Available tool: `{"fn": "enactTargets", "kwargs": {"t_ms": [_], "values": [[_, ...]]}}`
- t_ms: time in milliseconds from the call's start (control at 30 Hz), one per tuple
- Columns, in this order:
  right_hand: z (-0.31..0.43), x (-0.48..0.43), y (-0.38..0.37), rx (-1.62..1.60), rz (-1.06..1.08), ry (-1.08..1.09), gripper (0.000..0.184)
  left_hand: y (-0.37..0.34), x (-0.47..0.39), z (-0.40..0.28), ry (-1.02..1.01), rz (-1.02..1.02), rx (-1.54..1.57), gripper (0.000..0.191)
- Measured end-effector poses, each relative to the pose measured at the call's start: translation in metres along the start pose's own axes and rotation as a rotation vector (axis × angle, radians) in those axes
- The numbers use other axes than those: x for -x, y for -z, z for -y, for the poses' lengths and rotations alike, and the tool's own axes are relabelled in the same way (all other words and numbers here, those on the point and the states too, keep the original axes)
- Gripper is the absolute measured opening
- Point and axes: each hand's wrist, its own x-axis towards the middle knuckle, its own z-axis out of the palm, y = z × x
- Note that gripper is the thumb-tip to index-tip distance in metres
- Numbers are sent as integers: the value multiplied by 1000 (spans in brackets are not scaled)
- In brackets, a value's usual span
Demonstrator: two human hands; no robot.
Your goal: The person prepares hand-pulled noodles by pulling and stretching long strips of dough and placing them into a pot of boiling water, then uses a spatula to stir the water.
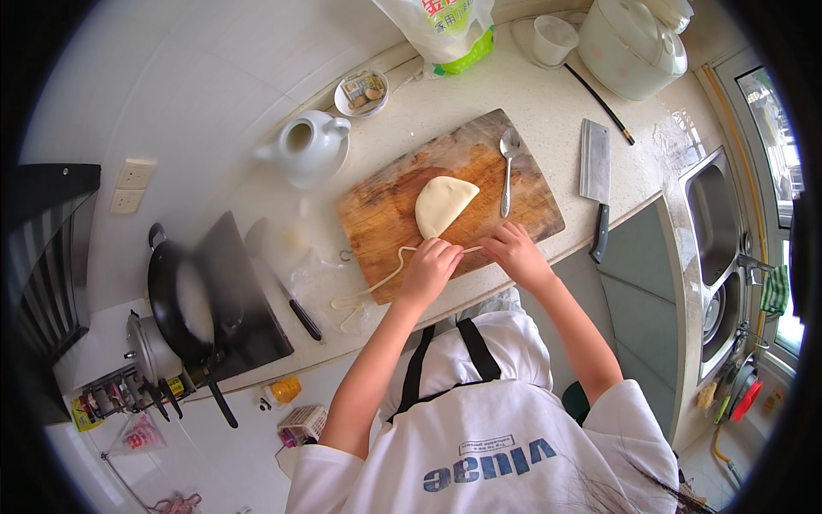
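Note:
A thin strand of dough [385, 280] runs from a plastic sheet at the left, over the near edge of a wooden cutting board [379, 212], into my left hand [431, 266]. My left fingers pinch it, and a short stretch spans to my right hand [514, 252], whose fingertips hold its other part. Just beyond my left hand lies a smooth half-round piece of dough [445, 202], its lower tip near my fingers. A metal spoon [507, 173] rests on the board's right side, bowl pointing away from me.
A cleaver [596, 167] lies right of the board, its handle over the counter edge. A black-handled knife [304, 319] lies left. Farther off are a white teapot [311, 144], a small bowl [342, 97], a bag [449, 38] and a rice cooker [626, 51]. A wok [168, 308] stands left; a sink [713, 218], right.

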Motion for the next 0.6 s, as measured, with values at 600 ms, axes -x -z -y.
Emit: {"fn": "enactTargets", "kwargs": {"t_ms": [600], "values": [[-1,8,29,105,50,-47,15,1,10,7,7,21,-58,9]]}}
